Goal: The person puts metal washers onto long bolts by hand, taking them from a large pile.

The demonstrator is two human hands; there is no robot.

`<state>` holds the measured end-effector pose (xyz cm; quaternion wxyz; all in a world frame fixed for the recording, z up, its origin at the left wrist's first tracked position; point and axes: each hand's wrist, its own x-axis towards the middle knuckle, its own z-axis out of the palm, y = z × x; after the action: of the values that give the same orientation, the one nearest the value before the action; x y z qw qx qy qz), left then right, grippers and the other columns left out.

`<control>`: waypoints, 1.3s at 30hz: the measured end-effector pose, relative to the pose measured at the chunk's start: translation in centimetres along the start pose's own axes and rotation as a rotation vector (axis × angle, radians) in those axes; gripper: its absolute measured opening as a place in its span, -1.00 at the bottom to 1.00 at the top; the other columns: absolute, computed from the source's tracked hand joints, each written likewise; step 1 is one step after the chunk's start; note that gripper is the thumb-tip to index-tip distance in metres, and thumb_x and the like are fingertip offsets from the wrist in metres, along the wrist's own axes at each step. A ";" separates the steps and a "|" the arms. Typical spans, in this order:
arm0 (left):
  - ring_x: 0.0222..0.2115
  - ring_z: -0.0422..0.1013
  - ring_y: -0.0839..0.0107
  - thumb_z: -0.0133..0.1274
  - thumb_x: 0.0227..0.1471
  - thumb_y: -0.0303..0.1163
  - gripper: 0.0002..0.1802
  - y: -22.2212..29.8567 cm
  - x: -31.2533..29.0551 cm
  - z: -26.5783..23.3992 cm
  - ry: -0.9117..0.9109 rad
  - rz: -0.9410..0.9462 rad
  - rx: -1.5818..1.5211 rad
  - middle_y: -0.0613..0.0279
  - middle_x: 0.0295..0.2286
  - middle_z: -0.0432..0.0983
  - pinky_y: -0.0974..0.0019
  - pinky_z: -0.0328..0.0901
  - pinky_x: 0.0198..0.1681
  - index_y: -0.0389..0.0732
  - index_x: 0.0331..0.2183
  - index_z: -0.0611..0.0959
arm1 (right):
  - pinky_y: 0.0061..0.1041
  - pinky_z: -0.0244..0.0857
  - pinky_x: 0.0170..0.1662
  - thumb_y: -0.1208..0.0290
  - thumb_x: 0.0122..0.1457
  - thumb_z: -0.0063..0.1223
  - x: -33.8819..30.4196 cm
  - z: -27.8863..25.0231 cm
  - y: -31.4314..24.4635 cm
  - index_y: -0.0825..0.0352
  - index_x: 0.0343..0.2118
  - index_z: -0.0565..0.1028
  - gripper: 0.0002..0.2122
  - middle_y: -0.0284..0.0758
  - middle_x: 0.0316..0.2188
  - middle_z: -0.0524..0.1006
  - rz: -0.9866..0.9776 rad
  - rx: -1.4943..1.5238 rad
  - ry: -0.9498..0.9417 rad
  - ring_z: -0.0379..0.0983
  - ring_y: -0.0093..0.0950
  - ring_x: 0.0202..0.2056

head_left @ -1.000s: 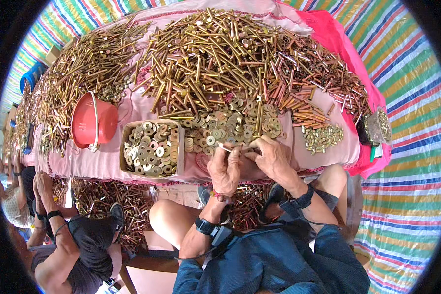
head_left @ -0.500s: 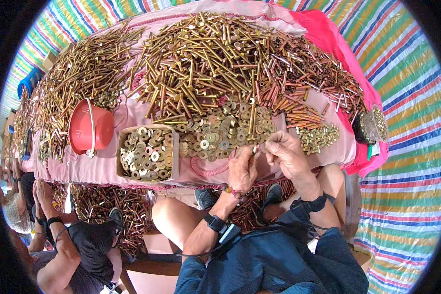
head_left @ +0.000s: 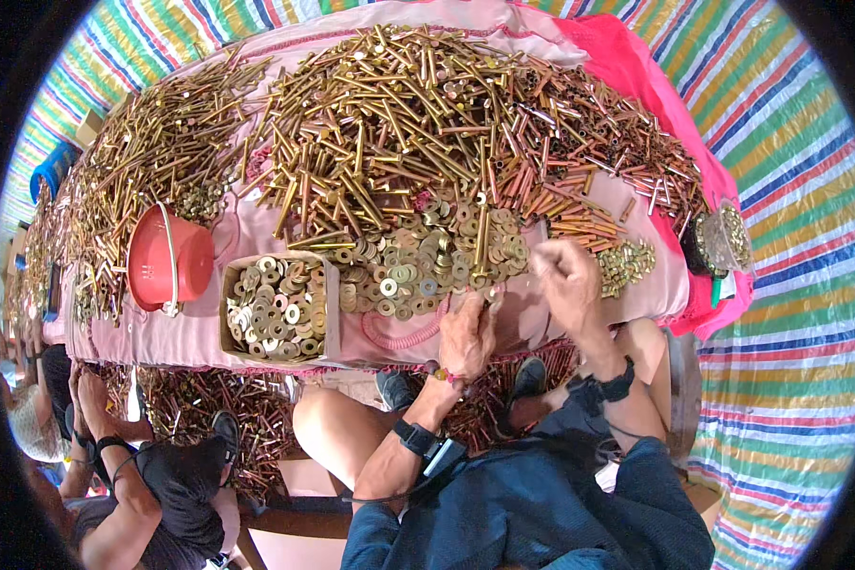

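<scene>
My left hand [head_left: 467, 334] is closed over the table's near edge, just below the washers. Its thumb and fingers pinch something small that I cannot make out. To its right and a little higher is my right hand [head_left: 570, 280], with curled fingers slightly smeared by motion; whatever they may hold is hidden. Flat metal washers [head_left: 410, 271] are spread in front of my hands. Two long brass-coloured bolts [head_left: 484, 237] lie on them, pointing toward me. Beside my right hand is a heap of small brass-coloured nuts [head_left: 625, 266], below copper-coloured metal sleeves [head_left: 579, 228].
A cardboard box [head_left: 332, 309] of washers stands left of my hands, beside a red bucket [head_left: 173, 261]. Long bolts [head_left: 380, 123] are heaped behind. A clear tub [head_left: 729, 237] stands at the right corner. Another person's hands [head_left: 93, 399] are at the left.
My right hand has moved up and right, away from my left hand, and its fingers have curled. The left hand has dropped slightly toward me.
</scene>
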<state>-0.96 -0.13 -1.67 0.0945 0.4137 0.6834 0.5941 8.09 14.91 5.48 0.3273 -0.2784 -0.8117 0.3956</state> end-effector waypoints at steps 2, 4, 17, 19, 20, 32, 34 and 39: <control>-0.39 0.45 -0.21 0.06 0.07 -0.57 -0.80 0.1 -0.2 0.1 0.008 0.001 0.010 -0.17 -0.40 0.49 -0.01 0.34 -0.39 -0.27 -0.20 0.53 | -0.34 0.37 -0.30 0.51 0.14 0.17 1.7 -1.8 1.7 0.37 -0.28 0.55 -0.89 -0.21 -0.40 0.50 -0.112 -0.331 0.010 0.49 -0.30 -0.38; -0.45 0.47 -0.04 0.10 0.10 -0.53 -0.79 -0.1 0.0 0.3 0.062 0.050 0.015 -0.01 -0.46 0.49 0.08 0.33 -0.39 -0.26 -0.17 0.58 | -0.28 0.36 -0.27 0.52 0.14 0.15 2.9 -3.1 3.4 0.35 -0.25 0.55 -0.87 -0.17 -0.37 0.49 -0.184 -0.436 0.005 0.48 -0.21 -0.34; -0.40 0.54 0.01 0.13 0.12 -0.51 -0.64 0.8 0.2 0.2 0.074 -0.035 -0.068 -0.04 -0.38 0.58 0.11 0.40 -0.34 -0.22 -0.02 0.53 | -0.11 0.34 -0.31 0.55 0.15 0.06 5.5 -4.3 5.8 0.33 -0.29 0.54 -0.91 -0.09 -0.35 0.43 -0.307 -0.652 -0.234 0.47 -0.07 -0.36; -0.40 0.55 0.02 0.15 0.12 -0.51 -0.61 0.5 0.2 0.3 0.082 0.008 -0.079 -0.01 -0.38 0.59 0.14 0.40 -0.35 -0.20 0.01 0.53 | -0.12 0.34 -0.32 0.54 0.16 0.07 5.4 -4.5 5.9 0.33 -0.29 0.55 -0.92 -0.10 -0.35 0.43 -0.332 -0.612 -0.212 0.48 -0.07 -0.38; -0.40 0.55 0.02 0.15 0.12 -0.51 -0.61 0.5 0.2 0.3 0.082 0.008 -0.079 -0.01 -0.38 0.59 0.14 0.40 -0.35 -0.20 0.01 0.53 | -0.12 0.34 -0.32 0.54 0.15 0.07 5.3 -4.5 5.9 0.32 -0.28 0.55 -0.91 -0.10 -0.35 0.43 -0.344 -0.654 -0.212 0.47 -0.07 -0.38; -0.37 0.48 0.00 0.09 0.17 -0.46 -0.79 0.9 0.7 -0.4 0.030 0.063 -0.010 -0.05 -0.33 0.53 0.14 0.38 -0.32 -0.29 -0.13 0.60 | -0.05 0.25 -0.35 0.55 0.08 0.11 4.0 -5.2 7.5 0.29 -0.25 0.53 -0.84 -0.08 -0.37 0.39 -0.416 -0.695 -0.304 0.40 -0.04 -0.40; -0.38 0.48 -0.02 0.09 0.17 -0.47 -0.79 0.8 0.7 -0.3 0.059 0.080 -0.039 -0.06 -0.32 0.52 0.13 0.38 -0.33 -0.29 -0.14 0.60 | -0.05 0.25 -0.34 0.55 0.06 0.12 3.9 -5.2 7.8 0.29 -0.25 0.52 -0.83 -0.07 -0.37 0.38 -0.429 -0.731 -0.309 0.40 -0.04 -0.40; -0.38 0.48 -0.02 0.09 0.16 -0.48 -0.80 0.6 0.6 -0.2 0.075 0.088 -0.031 -0.06 -0.34 0.53 0.12 0.38 -0.34 -0.31 -0.15 0.60 | -0.20 0.35 -0.32 0.50 0.11 0.17 4.2 -5.1 5.3 0.32 -0.20 0.51 -0.81 -0.15 -0.32 0.49 -0.325 -0.518 -0.228 0.48 -0.18 -0.37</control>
<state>-1.15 0.11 -0.91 0.0491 0.4194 0.6584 0.6231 10.33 23.09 4.82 0.2116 -0.1733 -0.9505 0.1474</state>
